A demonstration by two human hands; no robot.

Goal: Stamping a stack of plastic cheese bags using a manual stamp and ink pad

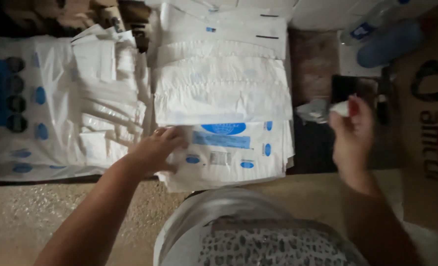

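Dimly, white bags (224, 98) cover a dark table (312, 64) above speckled floor (41, 216).

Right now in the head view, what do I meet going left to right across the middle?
Big white-and-blue plastic sheet → heap of folded white strips → left hand → stack of white bags with blue print → right hand holding small white object → cardboard box.

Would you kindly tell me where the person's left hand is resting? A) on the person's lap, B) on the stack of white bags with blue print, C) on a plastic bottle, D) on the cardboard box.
B: the left hand lies flat on the near end of the stack of white bags, while the right hand is raised apart, pinching a small white object.
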